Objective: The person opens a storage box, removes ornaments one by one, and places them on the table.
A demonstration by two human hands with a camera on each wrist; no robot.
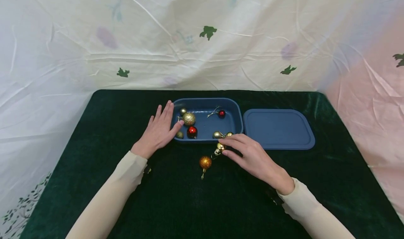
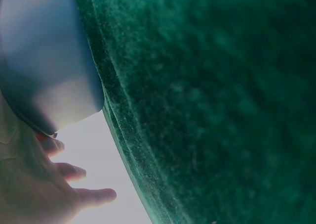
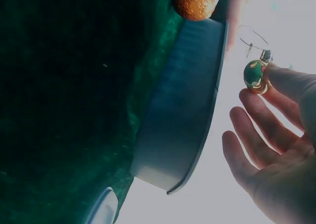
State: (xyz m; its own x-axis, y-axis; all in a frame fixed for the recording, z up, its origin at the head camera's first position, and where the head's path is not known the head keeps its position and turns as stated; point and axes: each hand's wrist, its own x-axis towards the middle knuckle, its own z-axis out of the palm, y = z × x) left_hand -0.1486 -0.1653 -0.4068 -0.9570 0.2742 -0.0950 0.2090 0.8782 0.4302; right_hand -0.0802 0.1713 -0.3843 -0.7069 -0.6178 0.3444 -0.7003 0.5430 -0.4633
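My left hand [image 1: 159, 128] rests against the left end of a blue rectangular container [image 1: 206, 100], its fingers straight and the thumb over the rim. In the right wrist view, thumb and forefinger of my right hand [image 3: 276, 140] pinch a shiny gold bauble [image 3: 255, 75] with a hanging loop. The head view has this hand at the container's near right rim. Inside the container lie a glittery gold bauble [image 1: 189, 118], a red bauble [image 1: 192, 131], a small dark red bauble [image 1: 221, 114] and several small gold ones. An orange glitter bauble [image 1: 205, 162] lies on the cloth in front.
A blue lid [image 1: 279, 128] lies flat right of the container. Dark green velvet cloth [image 1: 195, 207] covers the table. Pale fabric [image 1: 252, 32] with green leaf shapes hangs behind the far edge, and more fabric hangs on both sides.
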